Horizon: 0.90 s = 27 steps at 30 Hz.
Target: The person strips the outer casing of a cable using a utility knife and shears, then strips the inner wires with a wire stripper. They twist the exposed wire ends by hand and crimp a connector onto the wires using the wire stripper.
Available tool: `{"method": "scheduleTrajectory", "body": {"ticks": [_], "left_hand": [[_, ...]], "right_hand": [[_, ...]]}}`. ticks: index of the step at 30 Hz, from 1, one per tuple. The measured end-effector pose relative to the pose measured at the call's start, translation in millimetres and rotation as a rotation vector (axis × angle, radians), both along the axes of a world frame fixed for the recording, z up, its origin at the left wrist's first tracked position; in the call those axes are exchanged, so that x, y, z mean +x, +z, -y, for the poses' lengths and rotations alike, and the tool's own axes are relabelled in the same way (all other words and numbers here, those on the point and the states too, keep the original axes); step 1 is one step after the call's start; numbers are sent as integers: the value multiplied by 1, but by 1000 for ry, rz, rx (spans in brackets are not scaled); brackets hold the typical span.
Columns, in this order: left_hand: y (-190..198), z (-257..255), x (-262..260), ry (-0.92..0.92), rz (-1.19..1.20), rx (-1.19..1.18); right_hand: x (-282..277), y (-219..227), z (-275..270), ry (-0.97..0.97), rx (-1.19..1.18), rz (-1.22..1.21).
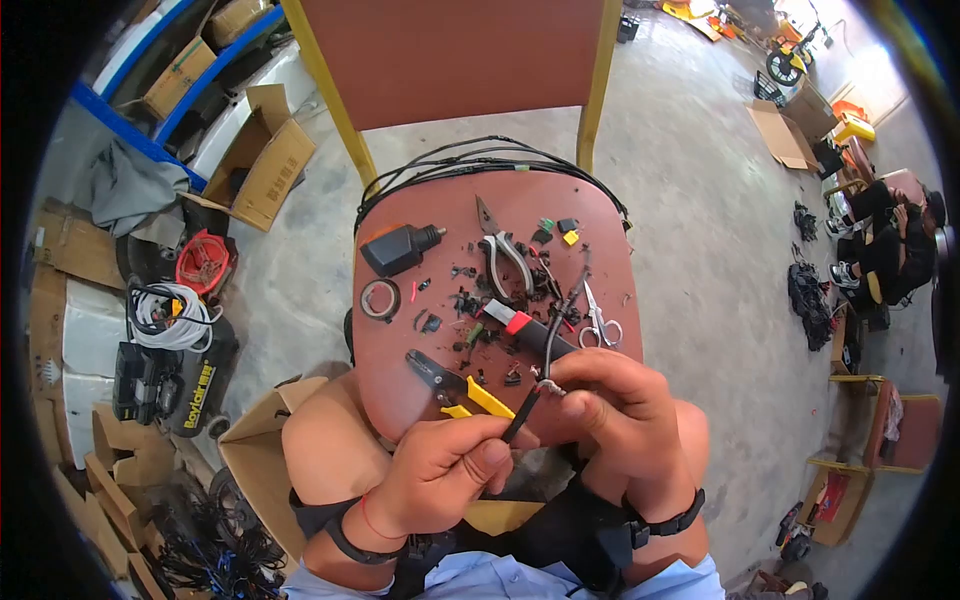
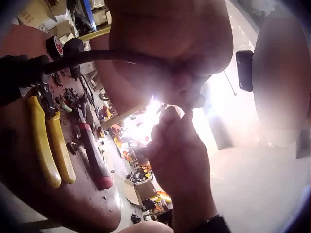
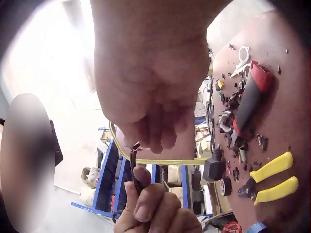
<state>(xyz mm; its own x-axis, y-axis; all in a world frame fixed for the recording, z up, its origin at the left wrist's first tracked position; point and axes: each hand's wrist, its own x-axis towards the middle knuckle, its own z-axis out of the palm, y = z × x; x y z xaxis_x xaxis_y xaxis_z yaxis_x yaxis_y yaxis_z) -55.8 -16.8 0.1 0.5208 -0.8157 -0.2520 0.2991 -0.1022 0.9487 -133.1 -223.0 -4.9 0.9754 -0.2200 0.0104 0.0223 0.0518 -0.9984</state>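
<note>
My left hand (image 1: pixel 435 475) grips a black cable (image 1: pixel 521 416), its thumb and index finger near the bared end. At that end, twisted bare wire (image 1: pixel 550 388) shows, and the fingers of my right hand (image 1: pixel 635 410) pinch right there. From the same spot a thinner grey cable (image 1: pixel 553 340) runs up over the seat. In the right wrist view the black cable (image 3: pixel 133 162) sticks up out of the left fist. The left wrist view has the cable (image 2: pixel 92 57) passing across the top, under the left palm. Right fingertips are partly hidden there by glare.
The chair seat (image 1: pixel 400 420) bears yellow-handled wire strippers (image 1: pixel 488 397), a utility knife (image 1: pixel 530 332), scissors (image 1: pixel 600 325), pliers (image 1: pixel 505 258), a tape roll (image 1: pixel 380 299), a black bottle (image 1: pixel 400 250) and scraps. Coiled cables (image 1: pixel 470 160) lie along its back edge. A person (image 1: pixel 895 240) sits at far right.
</note>
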Motion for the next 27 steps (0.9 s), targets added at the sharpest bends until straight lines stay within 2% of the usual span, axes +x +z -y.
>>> {"method": "scheduleTrajectory", "body": {"ticks": [1, 4, 7, 11, 12, 14, 16, 20, 23, 24, 27], "left_hand": [[1, -3, 2, 13, -48, -10], [4, -9, 5, 42, -149, -71], [2, -16, 12, -7, -292, -183], [-3, -16, 10, -27, -650, -320], [-5, -16, 9, -29, -731, -337], [-8, -14, 7, -31, -893, -374], [-7, -12, 6, -55, -862, -394], [-11, -14, 13, -96, -777, -406], [-8, -14, 14, 7, -592, -348], [-2, -20, 14, 56, -505, -169], [2, -13, 7, 78, 86, 76]], "right_hand": [[1, -5, 0, 13, -47, 51], [2, -18, -8, -234, -64, 25], [10, -13, -13, -491, -601, 265], [14, 3, -19, -429, -1008, 386], [13, 6, -21, -411, -1071, 365], [11, -2, -18, -376, -1049, 386], [12, -13, -16, -371, -997, 440], [6, -10, -12, -301, -1048, 427], [6, -12, -11, -263, -1065, 399], [5, -14, -11, -243, -1076, 376], [2, -17, -15, -177, -1091, 323]]}}
